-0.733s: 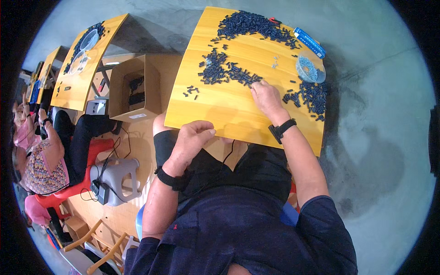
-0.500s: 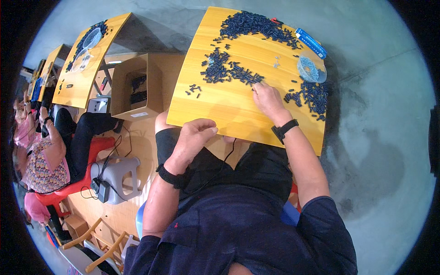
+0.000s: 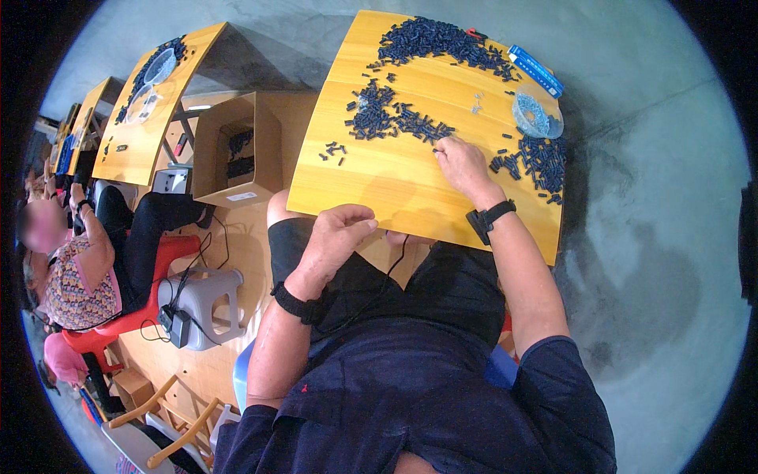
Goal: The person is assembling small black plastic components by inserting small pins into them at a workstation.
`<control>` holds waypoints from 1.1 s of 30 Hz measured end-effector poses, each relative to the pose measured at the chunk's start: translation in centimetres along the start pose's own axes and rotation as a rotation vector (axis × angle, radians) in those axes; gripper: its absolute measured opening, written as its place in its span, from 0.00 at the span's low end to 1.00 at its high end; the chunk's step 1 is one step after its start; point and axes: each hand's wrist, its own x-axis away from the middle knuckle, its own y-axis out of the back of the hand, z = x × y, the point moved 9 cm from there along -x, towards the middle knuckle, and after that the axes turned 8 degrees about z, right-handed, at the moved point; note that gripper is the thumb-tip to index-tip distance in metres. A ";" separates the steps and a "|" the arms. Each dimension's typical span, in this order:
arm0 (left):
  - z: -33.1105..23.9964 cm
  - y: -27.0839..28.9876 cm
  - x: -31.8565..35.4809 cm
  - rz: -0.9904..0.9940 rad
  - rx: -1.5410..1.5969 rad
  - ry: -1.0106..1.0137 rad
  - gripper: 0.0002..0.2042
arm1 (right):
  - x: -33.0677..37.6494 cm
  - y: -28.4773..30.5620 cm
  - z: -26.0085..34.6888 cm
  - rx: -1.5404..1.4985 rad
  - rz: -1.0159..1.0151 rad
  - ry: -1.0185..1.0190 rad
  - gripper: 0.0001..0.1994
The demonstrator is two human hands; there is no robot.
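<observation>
My right hand [image 3: 464,167] reaches over the yellow wooden table [image 3: 355,178], its thumb and forefinger closed on a small black cylindrical piece. Just beyond those fingertips lies a loose pile of similar black pieces [image 3: 371,114]. At the table's near edge my left hand [image 3: 341,235] is closed, thumb against fingers; whatever it may hold is too small to make out. Several stray black pieces [image 3: 333,150] lie farther left. To the right are another pile of black pieces [image 3: 543,166] and a clear round tub [image 3: 550,125] of small light-blue parts.
A large black heap [image 3: 442,43] covers the far side, with a blue box [image 3: 535,71] near the right corner. An open cardboard carton [image 3: 270,150] stands left of the table. Farther left, a person sits beside another table [image 3: 130,154]; a grey stool [image 3: 207,304] with cables stands nearby.
My right hand stays at the near edge of the black pile with barely any shift. The left hand keeps its pinch at the table edge.
</observation>
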 end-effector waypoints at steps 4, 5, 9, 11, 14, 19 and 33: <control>-0.6 0.1 -0.1 -0.041 -0.005 -0.051 0.12 | 1.1 -0.5 0.2 -0.307 0.024 -0.032 0.05; -0.9 0.1 -0.2 -0.048 -0.003 -0.048 0.12 | 1.7 -0.7 0.7 -0.310 0.030 -0.026 0.05; -3.3 -0.7 0.0 -0.079 0.092 -0.140 0.12 | 4.5 0.5 5.7 -1.133 0.128 -0.003 0.03; -4.3 -1.4 0.2 -0.075 0.129 -0.179 0.11 | 5.4 1.6 7.6 -1.241 0.113 0.065 0.02; -6.1 -2.9 0.6 0.015 0.233 -0.222 0.10 | 6.2 2.6 9.5 -1.261 0.133 0.147 0.03; -6.7 -3.2 1.1 0.024 0.271 -0.330 0.10 | 6.8 3.7 11.1 -1.314 0.106 0.268 0.03; -5.8 -2.7 1.4 -0.075 0.503 -0.326 0.07 | 7.7 3.0 12.8 -1.265 0.205 0.106 0.03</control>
